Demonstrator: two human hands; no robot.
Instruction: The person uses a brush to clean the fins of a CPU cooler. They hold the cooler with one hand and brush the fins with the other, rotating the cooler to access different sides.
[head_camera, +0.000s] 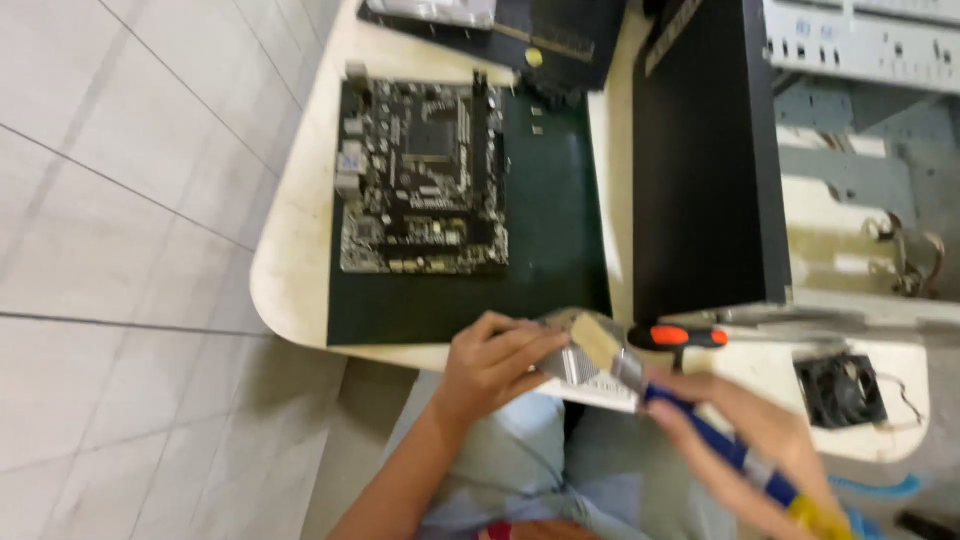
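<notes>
- Fingers of the left hand curl over a finned metal heatsink and grasp it from its left side, holding it just off the near edge of the table.
- Opposite it, the right hand is clenched around the blue handle of a paintbrush, whose pale bristles rest on the top of the heatsink.
- Both hands and the heatsink sit above the person's lap, a little below and to the right of the dark green mat.
- On that mat lies a black motherboard, flat, filling its left part and well apart from the hands.
- Just beyond the heatsink, a screwdriver with an orange and black handle lies on the table, near the brush head but not touching it as far as can be seen.
- To the right of the mat stands an open computer case, its black side panel facing the mat and its grey metal interior showing further right.
- A small black fan with loose wires lies on the table's right near corner, close to the right hand.
- Pale floor tiles fill the left side of the view.
- Motion blur softens the hands, so the exact finger placement on the brush cannot be told.
</notes>
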